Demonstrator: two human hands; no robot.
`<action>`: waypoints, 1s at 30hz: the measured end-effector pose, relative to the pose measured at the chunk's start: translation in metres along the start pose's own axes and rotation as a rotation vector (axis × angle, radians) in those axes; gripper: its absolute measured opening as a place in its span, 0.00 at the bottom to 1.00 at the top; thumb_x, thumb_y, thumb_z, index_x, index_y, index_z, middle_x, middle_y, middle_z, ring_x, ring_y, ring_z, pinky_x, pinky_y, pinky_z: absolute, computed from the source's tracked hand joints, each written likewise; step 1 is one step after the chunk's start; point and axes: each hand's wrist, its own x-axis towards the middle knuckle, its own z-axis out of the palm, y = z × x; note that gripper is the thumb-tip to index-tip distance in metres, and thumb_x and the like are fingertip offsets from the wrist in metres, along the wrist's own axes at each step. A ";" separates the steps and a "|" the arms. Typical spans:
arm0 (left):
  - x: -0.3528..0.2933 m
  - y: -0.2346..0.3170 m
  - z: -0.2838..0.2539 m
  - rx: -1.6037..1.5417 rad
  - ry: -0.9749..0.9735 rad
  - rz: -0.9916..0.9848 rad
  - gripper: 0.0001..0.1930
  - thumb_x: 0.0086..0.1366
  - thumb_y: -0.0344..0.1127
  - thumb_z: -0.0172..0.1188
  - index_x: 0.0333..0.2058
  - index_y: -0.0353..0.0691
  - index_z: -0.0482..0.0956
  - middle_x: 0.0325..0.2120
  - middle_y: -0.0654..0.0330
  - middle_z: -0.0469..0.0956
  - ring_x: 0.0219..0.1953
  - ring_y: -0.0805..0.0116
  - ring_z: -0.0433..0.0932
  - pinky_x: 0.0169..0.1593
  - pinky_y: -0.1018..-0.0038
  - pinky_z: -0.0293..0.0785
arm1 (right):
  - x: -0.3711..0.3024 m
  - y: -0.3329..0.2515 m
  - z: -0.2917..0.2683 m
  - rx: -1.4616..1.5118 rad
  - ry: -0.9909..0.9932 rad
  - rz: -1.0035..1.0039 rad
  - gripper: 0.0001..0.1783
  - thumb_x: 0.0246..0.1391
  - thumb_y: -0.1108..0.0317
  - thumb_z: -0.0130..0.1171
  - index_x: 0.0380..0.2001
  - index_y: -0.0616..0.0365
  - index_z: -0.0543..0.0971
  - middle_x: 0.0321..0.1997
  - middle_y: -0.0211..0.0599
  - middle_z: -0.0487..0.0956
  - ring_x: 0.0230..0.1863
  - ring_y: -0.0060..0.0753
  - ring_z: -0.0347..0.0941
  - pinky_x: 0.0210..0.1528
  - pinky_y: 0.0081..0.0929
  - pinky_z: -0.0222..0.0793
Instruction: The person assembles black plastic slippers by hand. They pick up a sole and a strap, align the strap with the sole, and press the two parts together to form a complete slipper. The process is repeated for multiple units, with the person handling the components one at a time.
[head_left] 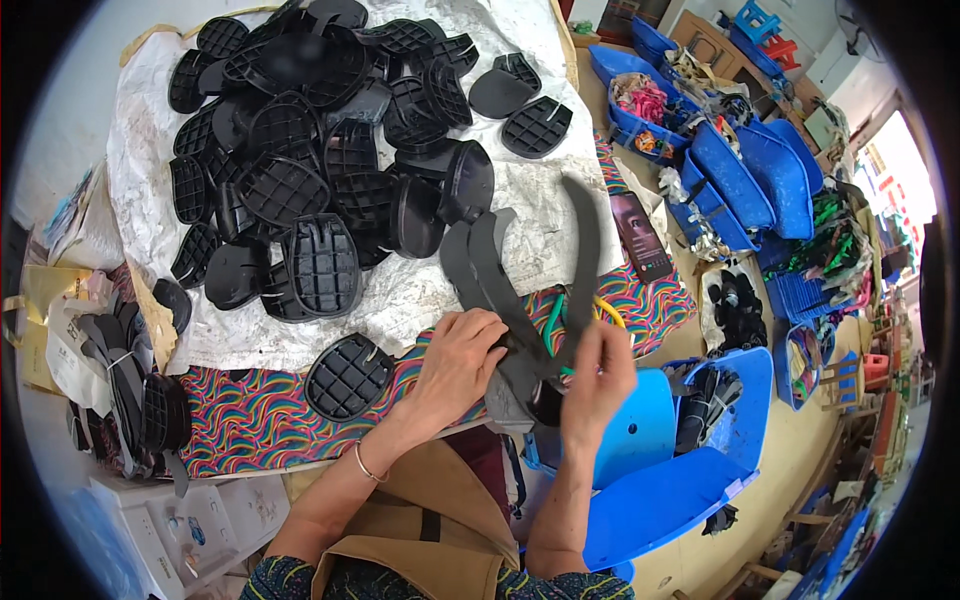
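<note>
Black strips, near right of pad heap.
Left hand half-curled on them, grip unclear; right hand pinches curved strip.

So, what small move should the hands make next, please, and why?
Probably the right hand should draw its curved black strip clear of the other black strips while the left hand steadies them: the upper ends stand apart, the lower ends look close together, and the left hand rests on those others.
</note>
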 end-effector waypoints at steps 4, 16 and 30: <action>0.002 -0.001 0.000 0.065 -0.045 0.002 0.16 0.53 0.22 0.62 0.43 0.35 0.77 0.43 0.55 0.77 0.49 0.54 0.74 0.54 0.61 0.66 | -0.001 -0.011 -0.027 0.325 0.360 0.230 0.07 0.67 0.72 0.51 0.36 0.64 0.75 0.24 0.27 0.71 0.23 0.13 0.65 0.25 0.16 0.58; 0.005 0.011 0.006 0.138 0.016 -0.013 0.18 0.54 0.23 0.63 0.46 0.34 0.77 0.49 0.51 0.73 0.54 0.50 0.71 0.58 0.56 0.63 | -0.013 0.016 -0.027 0.591 0.422 0.257 0.09 0.70 0.67 0.51 0.37 0.60 0.74 0.23 0.27 0.72 0.20 0.13 0.62 0.20 0.16 0.56; -0.003 0.017 0.038 0.111 -0.237 0.077 0.26 0.65 0.38 0.61 0.62 0.45 0.71 0.65 0.54 0.66 0.70 0.47 0.57 0.70 0.44 0.48 | 0.003 0.006 -0.114 0.370 0.902 0.208 0.12 0.68 0.62 0.50 0.36 0.61 0.74 0.26 0.28 0.69 0.23 0.17 0.62 0.23 0.18 0.57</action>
